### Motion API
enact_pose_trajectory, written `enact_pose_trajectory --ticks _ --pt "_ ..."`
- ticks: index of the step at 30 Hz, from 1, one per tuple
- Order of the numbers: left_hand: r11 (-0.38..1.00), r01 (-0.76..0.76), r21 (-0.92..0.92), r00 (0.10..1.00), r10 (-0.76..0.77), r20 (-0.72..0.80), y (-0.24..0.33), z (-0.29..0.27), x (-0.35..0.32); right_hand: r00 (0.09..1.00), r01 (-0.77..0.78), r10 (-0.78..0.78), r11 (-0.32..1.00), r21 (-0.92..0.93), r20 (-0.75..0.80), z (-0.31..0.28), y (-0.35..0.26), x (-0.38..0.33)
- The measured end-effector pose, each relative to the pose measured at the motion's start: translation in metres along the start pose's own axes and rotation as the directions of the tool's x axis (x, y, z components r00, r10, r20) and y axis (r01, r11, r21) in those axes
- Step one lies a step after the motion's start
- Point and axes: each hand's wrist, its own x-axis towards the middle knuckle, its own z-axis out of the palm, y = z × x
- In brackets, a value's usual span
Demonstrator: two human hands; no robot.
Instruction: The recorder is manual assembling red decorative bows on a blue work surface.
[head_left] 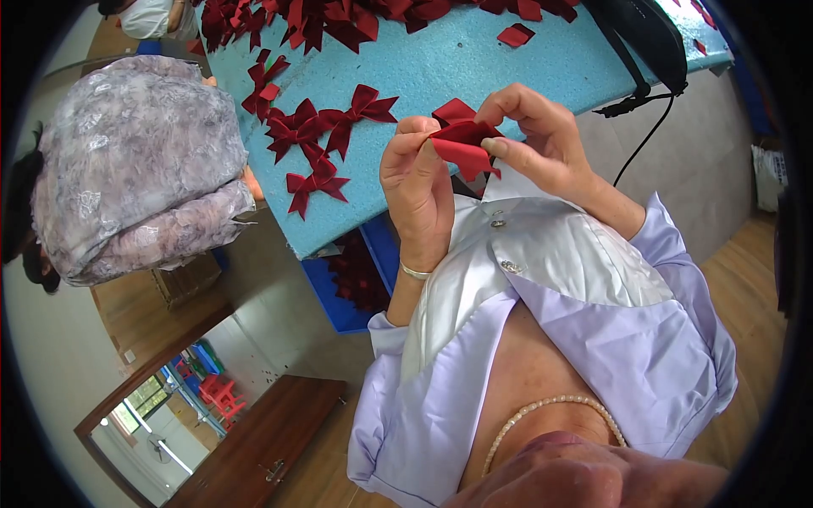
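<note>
Between my two hands, near the front edge of the light blue table [440, 63], is a folded piece of red ribbon [461, 152]. My left hand [417, 173] pinches its left end between thumb and fingers. On the other side, my right hand [542, 140] grips the right end with thumb and bent forefinger. The ribbon is looped, and a cut end hangs below. Several finished dark red velvet bows [296, 131] lie on the table to the left of my hands, the closest one [362, 114] just beyond my left fingers.
A heap of red bows and ribbon pieces [339, 21] covers the table's far side. A black bag [648, 42] with a dangling cord sits at the right edge. Under the table stands a blue bin [339, 313] holding red pieces. Someone in grey patterned clothing [144, 161] is at the left.
</note>
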Motion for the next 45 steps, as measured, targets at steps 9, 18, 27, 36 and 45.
enact_pose_trajectory --ticks 9,18,27,36,45 --pt "0.998 -0.037 0.052 0.999 0.036 0.014 -0.002 0.001 0.0 0.908 -0.401 0.402 0.746 0.531 0.121 0.007 0.008 -0.002" --pt "0.995 -0.038 0.097 0.999 0.04 -0.012 -0.002 0.001 -0.002 0.889 -0.445 0.425 0.718 0.535 0.168 0.006 0.011 -0.007" --pt "0.973 -0.07 0.219 0.997 0.076 -0.016 -0.002 0.006 -0.004 0.889 -0.426 0.443 0.709 0.563 0.116 0.008 0.011 -0.003" --pt "0.93 -0.13 0.343 0.991 0.135 0.007 -0.001 0.01 -0.003 0.908 -0.414 0.404 0.818 0.4 0.114 0.001 0.018 -0.007" --pt "0.966 -0.089 0.242 0.996 0.092 -0.001 -0.004 0.006 -0.005 0.925 -0.381 0.355 0.858 0.345 0.137 -0.004 0.017 -0.006"
